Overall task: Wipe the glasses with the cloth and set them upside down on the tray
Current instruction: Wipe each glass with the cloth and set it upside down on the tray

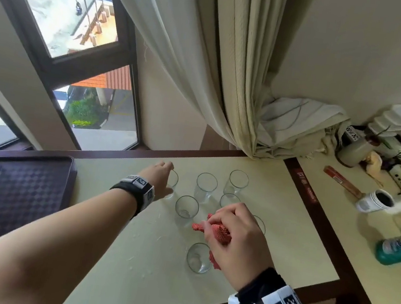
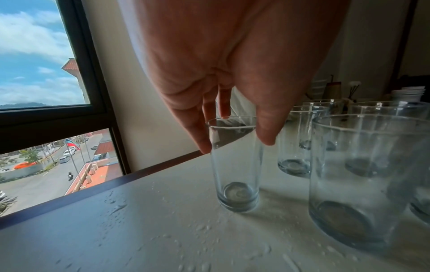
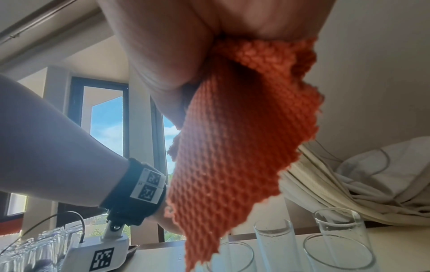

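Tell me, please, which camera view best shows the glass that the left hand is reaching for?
The left wrist view: the glass stands upright and whole, with the left hand's fingers and thumb at either side of its rim. The head view shows that glass mostly hidden behind the hand. The right wrist view hides it behind the orange cloth.

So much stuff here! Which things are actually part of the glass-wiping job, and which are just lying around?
Part of the job:
- upright glasses on the table
- glass the left hand grips near the rim
- orange cloth bunched in the right hand
- dark tray with glasses already on it

Just lying about:
- curtain
- paper cups
- teal bottle
- flower vase
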`<state>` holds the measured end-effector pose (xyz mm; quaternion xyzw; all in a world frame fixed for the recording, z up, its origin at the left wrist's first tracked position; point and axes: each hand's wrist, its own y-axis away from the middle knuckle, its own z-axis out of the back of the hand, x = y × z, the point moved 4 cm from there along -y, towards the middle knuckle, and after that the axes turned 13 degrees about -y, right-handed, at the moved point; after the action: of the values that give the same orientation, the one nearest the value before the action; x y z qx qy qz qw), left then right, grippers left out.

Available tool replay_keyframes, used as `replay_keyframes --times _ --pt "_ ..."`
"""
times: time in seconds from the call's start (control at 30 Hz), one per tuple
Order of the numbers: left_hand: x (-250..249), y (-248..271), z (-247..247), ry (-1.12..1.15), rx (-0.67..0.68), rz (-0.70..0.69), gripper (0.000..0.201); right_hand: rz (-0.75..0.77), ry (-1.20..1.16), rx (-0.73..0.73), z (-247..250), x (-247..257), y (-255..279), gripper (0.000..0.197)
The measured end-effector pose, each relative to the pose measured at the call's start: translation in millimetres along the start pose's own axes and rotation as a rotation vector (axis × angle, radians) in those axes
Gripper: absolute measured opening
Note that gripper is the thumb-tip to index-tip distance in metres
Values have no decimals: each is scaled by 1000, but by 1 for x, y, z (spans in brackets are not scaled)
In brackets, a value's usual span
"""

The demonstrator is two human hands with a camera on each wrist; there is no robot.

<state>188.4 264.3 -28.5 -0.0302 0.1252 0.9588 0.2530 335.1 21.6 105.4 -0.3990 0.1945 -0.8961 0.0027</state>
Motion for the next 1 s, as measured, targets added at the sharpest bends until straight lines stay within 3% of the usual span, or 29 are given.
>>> replay_keyframes --times 0.17,0.3,0.4,0.5,0.57,0.63,0.73,0.83,0.9,1.0 --pt "18 34 5 189 -59 118 71 26 -53 32 -4 7 -10 22" --pt "41 83 38 604 -235 253 64 6 -166 -65 2 23 -35 25" --pt "46 125 80 962 -366 243 56 -127 -315 -182 9 42 -62 41" --pt "34 161 119 1291 -426 154 57 -307 -567 -202 14 73 -90 50" --pt "23 177 140 1428 -470 96 60 -203 -603 -259 19 100 -109 47" --pt "13 189 158 1485 -513 45 73 1 -590 -276 19 129 -123 47" --pt "3 205 185 1493 -589 -25 74 328 -458 -175 14 165 -127 46" --pt "3 220 209 1471 -662 -65 70 560 -207 -2 12 175 -116 56" --pt "7 229 221 1454 -717 -57 66 619 -177 25 15 173 -110 56" --pt "5 236 230 1422 -741 -55 58 533 -309 -38 22 169 -114 46"
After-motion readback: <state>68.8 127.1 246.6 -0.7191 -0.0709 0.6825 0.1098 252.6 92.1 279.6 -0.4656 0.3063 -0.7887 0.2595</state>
